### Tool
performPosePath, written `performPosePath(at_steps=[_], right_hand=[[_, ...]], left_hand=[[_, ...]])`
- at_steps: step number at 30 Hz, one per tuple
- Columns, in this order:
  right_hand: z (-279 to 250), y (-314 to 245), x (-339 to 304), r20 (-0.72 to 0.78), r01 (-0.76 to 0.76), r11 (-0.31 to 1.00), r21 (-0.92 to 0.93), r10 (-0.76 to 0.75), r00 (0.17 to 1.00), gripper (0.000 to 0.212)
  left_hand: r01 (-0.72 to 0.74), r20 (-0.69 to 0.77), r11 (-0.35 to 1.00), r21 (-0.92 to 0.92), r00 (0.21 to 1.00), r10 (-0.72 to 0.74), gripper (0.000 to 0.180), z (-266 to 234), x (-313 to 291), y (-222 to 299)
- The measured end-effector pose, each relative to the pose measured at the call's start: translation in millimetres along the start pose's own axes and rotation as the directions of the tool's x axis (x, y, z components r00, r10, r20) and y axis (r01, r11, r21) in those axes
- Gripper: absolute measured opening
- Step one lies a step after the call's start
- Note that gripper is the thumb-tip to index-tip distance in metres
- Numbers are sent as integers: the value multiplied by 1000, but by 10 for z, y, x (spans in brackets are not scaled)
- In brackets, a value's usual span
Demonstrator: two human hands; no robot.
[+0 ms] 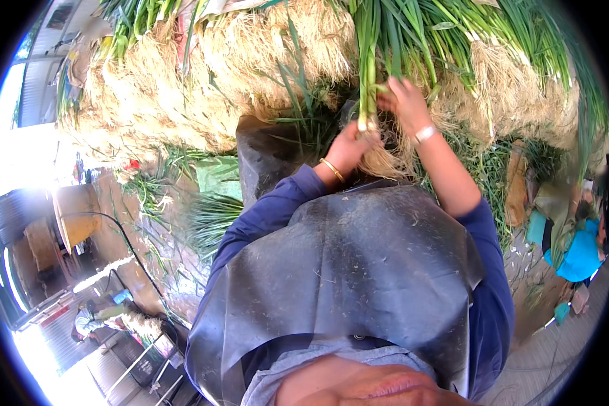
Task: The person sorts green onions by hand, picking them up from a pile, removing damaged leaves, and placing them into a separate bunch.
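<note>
A few green onions (367, 64) hang in front of me with their pale root ends down. My left hand (350, 147) is closed round them at the white base, just above the tan roots (384, 161). My right hand (404, 107) is beside the stalks at their right, its fingers bent toward them and smeared by motion. Whether those fingers grip a leaf I cannot make out. Behind both hands lies a long pile of green onions, its root mass (284, 57) facing me and the green leaves (446, 34) pointing away.
A black apron (352, 257) covers my front. Loose green leaves (216, 220) lie on the floor at left, near a green sheet (220, 174), and more trimmings (490, 176) lie at right. A person in bright blue (580, 254) is at far right. A metal frame (139, 365) stands lower left.
</note>
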State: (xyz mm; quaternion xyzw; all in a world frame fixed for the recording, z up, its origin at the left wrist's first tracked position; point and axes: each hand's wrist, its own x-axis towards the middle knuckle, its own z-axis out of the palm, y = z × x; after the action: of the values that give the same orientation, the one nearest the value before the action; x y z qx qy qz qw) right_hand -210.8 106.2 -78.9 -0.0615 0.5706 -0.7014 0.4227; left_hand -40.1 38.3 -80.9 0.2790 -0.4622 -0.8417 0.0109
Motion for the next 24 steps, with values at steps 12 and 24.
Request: performPosePath(at_steps=[12, 24], right_hand=[[-1440, 110, -1734, -137, -233, 903, -361, 195, 971, 31], [-94, 289, 178, 236, -124, 937, 325, 47, 971, 30]], left_hand=[[-115, -348, 958, -262, 937, 17, 23, -458, 221, -8], [350, 178, 806, -477, 937, -301, 44, -29, -237, 256]])
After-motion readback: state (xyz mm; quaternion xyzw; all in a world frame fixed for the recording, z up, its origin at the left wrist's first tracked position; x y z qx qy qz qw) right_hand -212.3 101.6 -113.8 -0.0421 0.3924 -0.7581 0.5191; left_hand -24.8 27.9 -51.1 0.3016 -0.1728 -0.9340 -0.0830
